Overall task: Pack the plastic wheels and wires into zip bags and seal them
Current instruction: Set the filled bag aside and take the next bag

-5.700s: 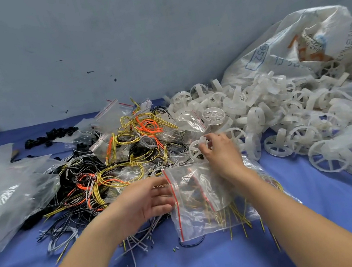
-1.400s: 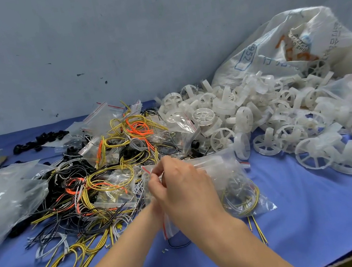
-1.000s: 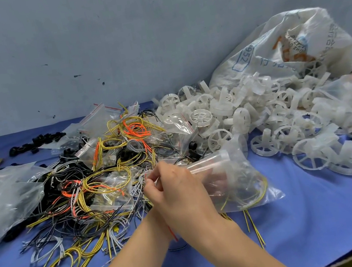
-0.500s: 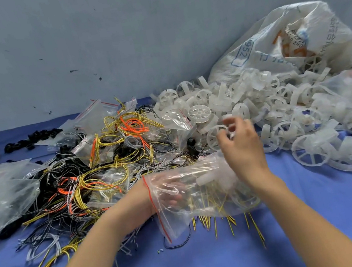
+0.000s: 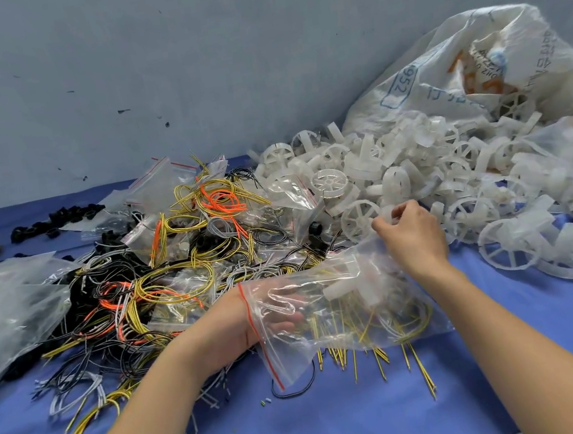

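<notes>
Zip bag (image 5: 347, 304) lengthwise left to right, mouth toward left hand (image 5: 227, 323)

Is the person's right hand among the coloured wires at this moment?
No, the right hand pinches a white wheel beyond the zip bag.

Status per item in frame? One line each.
zip bag: open, partly filled
left hand: grips the bag's mouth, fingers inside
wheel pile: loose, unbagged
right hand: pinches a wheel at the pile's edge
wire pile: loose, tangled
white sack: on its side, mouth open
</notes>
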`<act>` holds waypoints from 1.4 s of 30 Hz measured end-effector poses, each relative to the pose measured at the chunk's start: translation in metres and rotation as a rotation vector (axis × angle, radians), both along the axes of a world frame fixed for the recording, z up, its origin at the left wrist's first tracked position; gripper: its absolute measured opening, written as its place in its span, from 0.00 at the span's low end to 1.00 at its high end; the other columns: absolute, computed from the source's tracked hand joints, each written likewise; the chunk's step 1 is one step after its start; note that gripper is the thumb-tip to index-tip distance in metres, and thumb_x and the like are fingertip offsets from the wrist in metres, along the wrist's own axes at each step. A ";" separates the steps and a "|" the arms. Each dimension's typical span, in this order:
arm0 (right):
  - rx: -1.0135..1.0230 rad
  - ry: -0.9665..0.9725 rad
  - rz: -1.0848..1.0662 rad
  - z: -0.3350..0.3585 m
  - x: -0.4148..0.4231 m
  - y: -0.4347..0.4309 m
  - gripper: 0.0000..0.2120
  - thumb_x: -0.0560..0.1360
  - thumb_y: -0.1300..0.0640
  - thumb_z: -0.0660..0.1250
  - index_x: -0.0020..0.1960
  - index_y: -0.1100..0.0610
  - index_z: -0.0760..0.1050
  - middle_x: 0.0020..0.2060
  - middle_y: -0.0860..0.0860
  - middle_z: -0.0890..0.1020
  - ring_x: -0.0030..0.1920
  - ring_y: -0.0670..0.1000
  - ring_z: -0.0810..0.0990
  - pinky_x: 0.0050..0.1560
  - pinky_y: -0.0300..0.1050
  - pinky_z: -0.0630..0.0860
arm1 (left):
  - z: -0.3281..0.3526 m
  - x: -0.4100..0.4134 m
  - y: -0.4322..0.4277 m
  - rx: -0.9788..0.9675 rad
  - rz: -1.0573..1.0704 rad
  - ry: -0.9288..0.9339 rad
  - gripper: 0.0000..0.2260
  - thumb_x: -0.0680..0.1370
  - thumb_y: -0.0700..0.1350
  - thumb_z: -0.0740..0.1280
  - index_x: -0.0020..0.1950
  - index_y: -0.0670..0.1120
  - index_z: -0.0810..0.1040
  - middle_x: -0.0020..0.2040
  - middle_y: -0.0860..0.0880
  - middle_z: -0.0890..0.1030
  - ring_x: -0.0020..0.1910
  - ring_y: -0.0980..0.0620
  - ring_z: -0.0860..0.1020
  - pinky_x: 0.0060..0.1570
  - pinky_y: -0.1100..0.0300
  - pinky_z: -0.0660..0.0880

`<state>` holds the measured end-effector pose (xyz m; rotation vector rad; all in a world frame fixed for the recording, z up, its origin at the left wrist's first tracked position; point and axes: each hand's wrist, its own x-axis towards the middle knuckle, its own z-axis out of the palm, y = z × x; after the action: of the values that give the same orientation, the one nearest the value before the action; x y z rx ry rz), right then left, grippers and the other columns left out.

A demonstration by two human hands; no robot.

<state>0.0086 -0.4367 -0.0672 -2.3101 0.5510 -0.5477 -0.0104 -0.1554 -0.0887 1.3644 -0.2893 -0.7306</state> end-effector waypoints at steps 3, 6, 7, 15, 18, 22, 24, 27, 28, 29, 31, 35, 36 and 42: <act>-0.100 -0.130 -0.013 0.014 -0.014 0.006 0.15 0.76 0.49 0.66 0.56 0.58 0.73 0.51 0.54 0.78 0.54 0.58 0.75 0.51 0.51 0.72 | 0.006 -0.007 0.000 0.041 0.076 -0.008 0.13 0.79 0.42 0.67 0.62 0.45 0.81 0.56 0.41 0.83 0.48 0.48 0.83 0.42 0.62 0.80; -0.202 -0.257 0.003 0.033 -0.029 0.016 0.13 0.76 0.50 0.66 0.56 0.58 0.73 0.47 0.51 0.75 0.52 0.57 0.75 0.54 0.53 0.72 | 0.020 -0.017 0.004 0.095 0.240 0.064 0.09 0.80 0.40 0.65 0.56 0.38 0.82 0.48 0.40 0.85 0.37 0.47 0.84 0.33 0.62 0.80; -0.200 -0.297 0.027 0.041 -0.035 0.020 0.13 0.76 0.50 0.66 0.55 0.57 0.73 0.47 0.49 0.75 0.52 0.56 0.75 0.53 0.53 0.73 | 0.027 -0.020 0.008 0.165 0.277 0.040 0.09 0.80 0.41 0.65 0.52 0.36 0.81 0.43 0.41 0.85 0.33 0.48 0.83 0.30 0.62 0.79; 0.208 -0.298 0.665 0.093 -0.074 0.088 0.10 0.74 0.52 0.71 0.52 0.54 0.77 0.42 0.48 0.82 0.40 0.45 0.80 0.40 0.40 0.78 | 0.083 -0.043 0.028 0.102 0.559 -0.448 0.13 0.81 0.53 0.62 0.57 0.47 0.78 0.44 0.45 0.83 0.33 0.50 0.80 0.27 0.59 0.77; 0.284 -0.272 0.757 0.089 -0.084 0.116 0.08 0.75 0.53 0.71 0.51 0.54 0.77 0.42 0.51 0.82 0.38 0.46 0.79 0.40 0.42 0.77 | 0.083 -0.057 0.032 0.087 0.419 -0.478 0.14 0.75 0.55 0.65 0.57 0.52 0.81 0.46 0.48 0.81 0.38 0.49 0.81 0.32 0.58 0.78; 0.341 -0.250 0.813 0.077 -0.092 0.138 0.07 0.75 0.53 0.72 0.51 0.53 0.77 0.41 0.49 0.82 0.40 0.47 0.80 0.42 0.42 0.77 | 0.070 -0.073 0.046 0.053 0.425 -0.370 0.13 0.75 0.52 0.68 0.57 0.51 0.82 0.47 0.47 0.81 0.40 0.49 0.80 0.35 0.57 0.78; 0.295 -0.213 0.862 0.070 -0.097 0.148 0.11 0.76 0.49 0.71 0.54 0.52 0.75 0.44 0.47 0.81 0.43 0.46 0.79 0.44 0.42 0.77 | 0.066 -0.079 0.053 0.090 0.429 -0.382 0.13 0.76 0.51 0.68 0.58 0.50 0.82 0.45 0.47 0.81 0.39 0.50 0.80 0.35 0.58 0.78; 0.137 -0.152 0.803 0.065 -0.100 0.149 0.16 0.77 0.39 0.66 0.58 0.49 0.70 0.48 0.44 0.77 0.45 0.44 0.77 0.45 0.42 0.73 | 0.059 -0.083 0.066 0.149 0.550 -0.347 0.10 0.78 0.48 0.66 0.55 0.45 0.82 0.40 0.45 0.79 0.35 0.51 0.78 0.31 0.60 0.77; 0.017 -0.117 0.753 0.066 -0.101 0.147 0.18 0.77 0.37 0.64 0.58 0.48 0.69 0.49 0.44 0.76 0.46 0.46 0.77 0.46 0.45 0.73 | 0.056 -0.084 0.072 0.178 0.596 -0.309 0.10 0.79 0.46 0.65 0.53 0.42 0.81 0.40 0.45 0.79 0.33 0.52 0.78 0.30 0.61 0.76; -0.118 -0.075 0.709 0.065 -0.103 0.145 0.19 0.77 0.36 0.62 0.57 0.49 0.68 0.49 0.45 0.76 0.47 0.49 0.77 0.46 0.48 0.73 | 0.054 -0.086 0.077 0.218 0.626 -0.264 0.10 0.80 0.45 0.64 0.51 0.40 0.80 0.39 0.44 0.78 0.31 0.53 0.77 0.28 0.62 0.76; -0.346 -0.004 0.661 0.062 -0.109 0.146 0.22 0.76 0.34 0.61 0.57 0.51 0.65 0.51 0.48 0.76 0.48 0.55 0.78 0.43 0.50 0.71 | 0.048 -0.089 0.083 0.260 0.635 -0.161 0.11 0.81 0.44 0.63 0.50 0.36 0.78 0.38 0.43 0.79 0.29 0.54 0.77 0.27 0.63 0.76; -0.557 0.102 0.637 0.046 -0.124 0.161 0.24 0.75 0.38 0.63 0.59 0.54 0.60 0.54 0.53 0.77 0.52 0.61 0.81 0.37 0.49 0.62 | 0.042 -0.094 0.075 0.126 0.628 0.056 0.11 0.81 0.44 0.64 0.51 0.36 0.79 0.36 0.44 0.81 0.29 0.54 0.78 0.27 0.64 0.78; -0.596 0.115 0.617 0.044 -0.128 0.163 0.23 0.76 0.41 0.64 0.60 0.54 0.59 0.53 0.53 0.77 0.51 0.60 0.81 0.34 0.47 0.60 | 0.040 -0.095 0.071 0.086 0.625 0.107 0.10 0.80 0.43 0.64 0.52 0.36 0.79 0.36 0.44 0.81 0.29 0.54 0.78 0.27 0.64 0.78; -0.649 0.144 0.613 0.037 -0.139 0.160 0.16 0.76 0.62 0.65 0.59 0.57 0.62 0.51 0.54 0.80 0.52 0.59 0.82 0.27 0.45 0.52 | 0.030 -0.096 0.048 -0.096 0.522 0.323 0.09 0.81 0.40 0.63 0.55 0.35 0.77 0.37 0.43 0.81 0.29 0.54 0.79 0.27 0.65 0.78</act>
<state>-0.1305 -0.2767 -0.0304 -2.9503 -0.3433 -0.2764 -0.1069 -0.1074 -0.0582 1.1396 0.2795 -0.4774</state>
